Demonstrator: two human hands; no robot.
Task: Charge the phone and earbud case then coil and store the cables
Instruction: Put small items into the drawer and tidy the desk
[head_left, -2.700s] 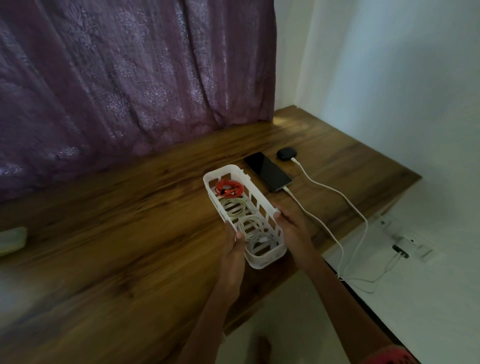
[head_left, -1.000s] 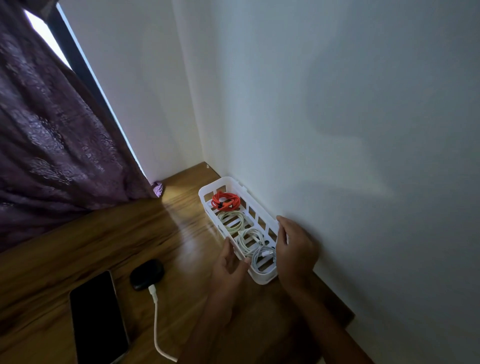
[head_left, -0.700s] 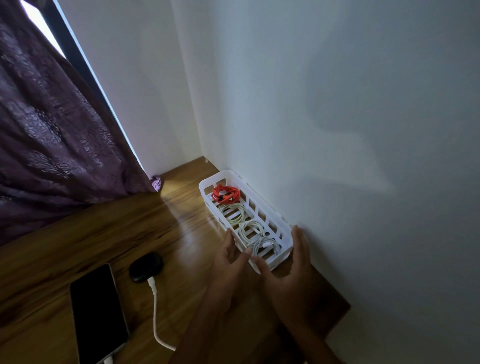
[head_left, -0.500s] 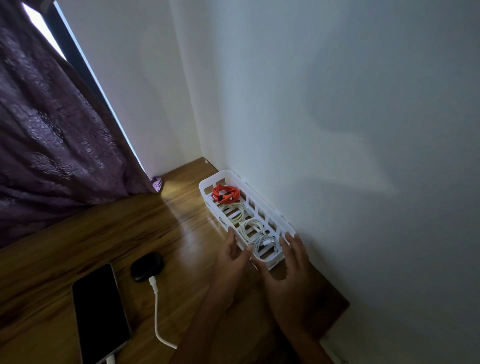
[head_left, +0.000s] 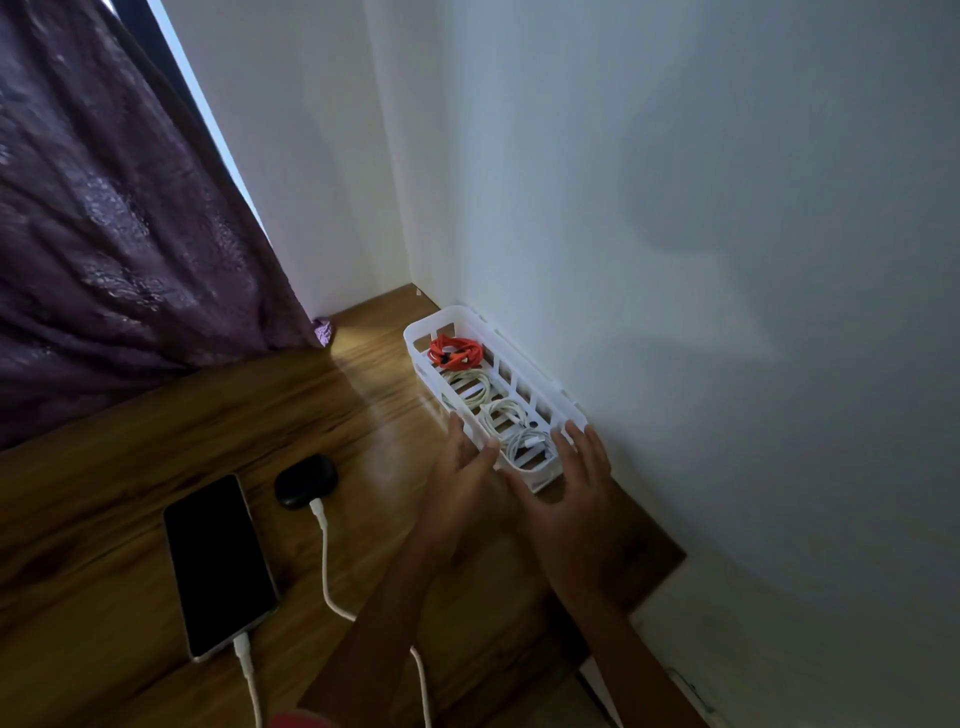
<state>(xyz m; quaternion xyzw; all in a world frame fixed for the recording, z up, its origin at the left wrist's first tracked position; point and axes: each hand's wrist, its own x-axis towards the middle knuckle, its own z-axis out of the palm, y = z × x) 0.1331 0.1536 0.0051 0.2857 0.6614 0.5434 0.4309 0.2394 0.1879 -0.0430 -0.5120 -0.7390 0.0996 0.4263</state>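
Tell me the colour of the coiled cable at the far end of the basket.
Orange-red coiled cable, clearest in the head view; the other coils in the white basket are white.

Left hand (head_left: 460, 475) flat, fingers straight; right hand (head_left: 574, 499) same

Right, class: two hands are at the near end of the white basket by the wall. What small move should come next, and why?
Probably lift the left hand and right hand away. The basket sits on the desk along the wall, four coiled cables lie inside, and the phone and earbud case are both plugged in, so little seems left to do.
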